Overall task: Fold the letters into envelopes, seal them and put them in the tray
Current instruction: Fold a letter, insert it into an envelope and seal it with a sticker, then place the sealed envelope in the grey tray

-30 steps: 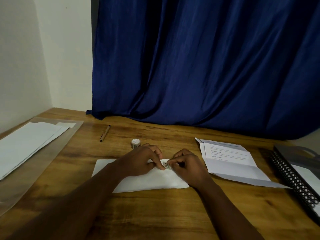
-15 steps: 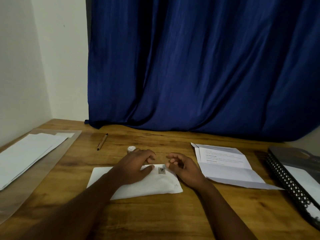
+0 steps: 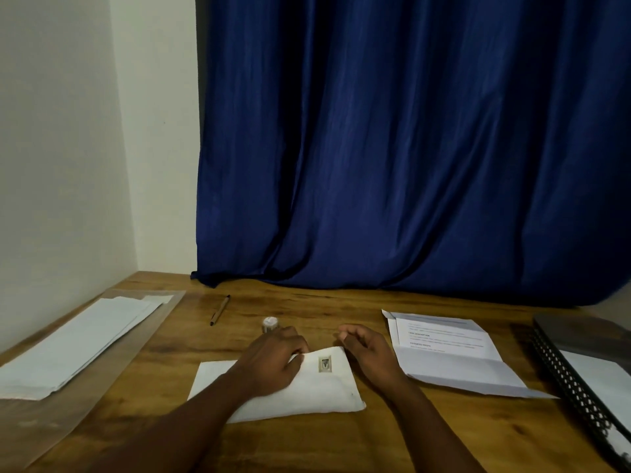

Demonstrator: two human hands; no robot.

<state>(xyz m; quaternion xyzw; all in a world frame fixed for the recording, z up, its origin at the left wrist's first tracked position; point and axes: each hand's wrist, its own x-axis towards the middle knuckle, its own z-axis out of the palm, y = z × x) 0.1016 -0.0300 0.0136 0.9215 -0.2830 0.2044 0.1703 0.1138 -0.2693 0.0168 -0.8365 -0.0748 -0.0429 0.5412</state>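
Observation:
A white envelope (image 3: 317, 392) lies flat on the wooden table in front of me, with a small stamp (image 3: 324, 364) stuck near its far right corner. My left hand (image 3: 273, 361) rests palm down on the envelope's middle, fingers pressing just left of the stamp. My right hand (image 3: 367, 353) hovers at the envelope's right edge, fingers loosely curled and holding nothing. A printed letter (image 3: 447, 353), creased and part unfolded, lies to the right. The black mesh tray (image 3: 580, 387) sits at the far right with a white envelope inside.
A clear plastic sleeve with a stack of white sheets (image 3: 78, 346) lies at the left. A brown pen (image 3: 220, 309) and a small white-capped glue stick (image 3: 269, 324) sit beyond my left hand. A blue curtain (image 3: 392, 148) hangs behind the table.
My right hand has let go of the stamp and drawn off to the right, leaving it stuck on the envelope. My left hand slid slightly left. The view tilted upward.

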